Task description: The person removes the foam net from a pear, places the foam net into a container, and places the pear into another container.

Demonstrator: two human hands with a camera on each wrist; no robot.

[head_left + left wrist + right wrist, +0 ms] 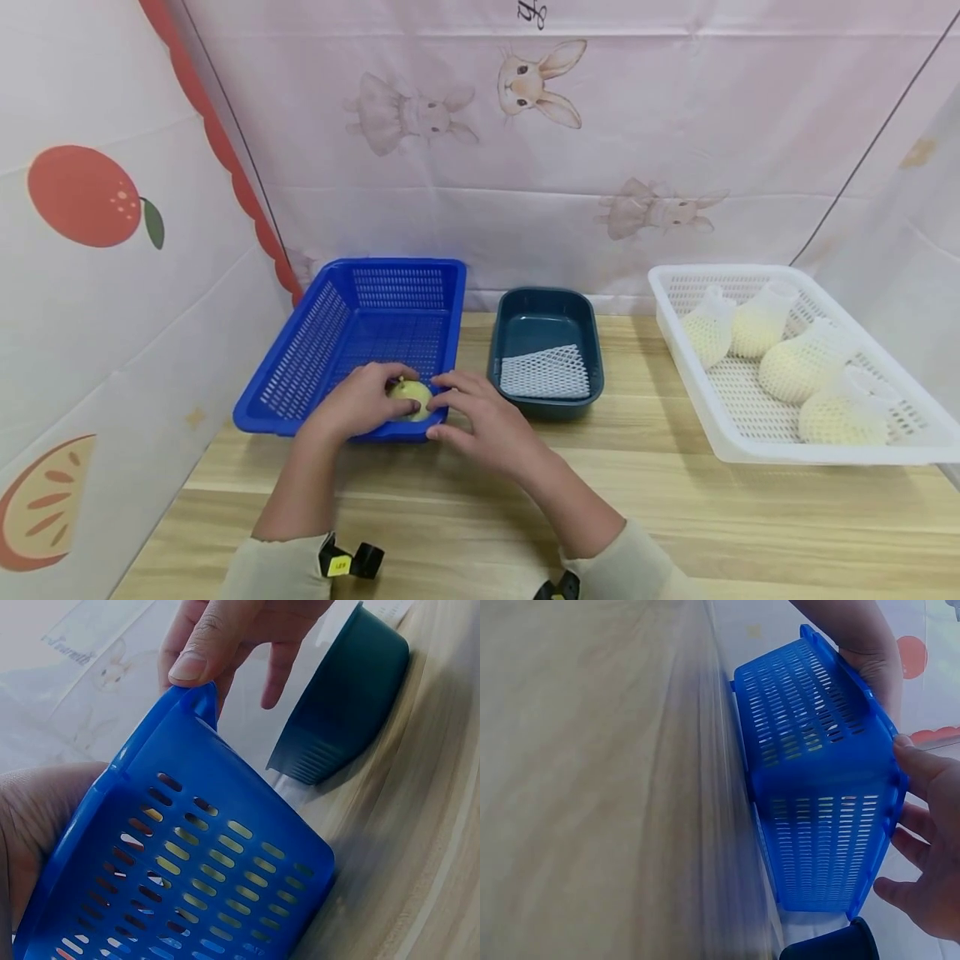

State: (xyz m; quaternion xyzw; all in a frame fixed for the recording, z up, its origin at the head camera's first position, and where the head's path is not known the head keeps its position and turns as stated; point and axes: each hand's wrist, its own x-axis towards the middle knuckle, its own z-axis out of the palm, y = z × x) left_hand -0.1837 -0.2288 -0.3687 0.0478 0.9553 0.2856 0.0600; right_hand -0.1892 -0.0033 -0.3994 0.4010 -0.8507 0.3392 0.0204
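"Well, what did the head view show you?"

"I saw the left hand (363,402) holding a yellow-green fruit (414,392) between thumb and fingers, in the near right corner of the blue basket (456,317). The right hand (487,421) sat just beside it. I judged the step was securing the fruit; next called for a steady grip, clear of the rim."

"Left wrist?"

"The right thumb rested on the corner rim."

"Right wrist?"

"Right fingers loosely spread by the rim; I couldn't tell if they touched the fruit."
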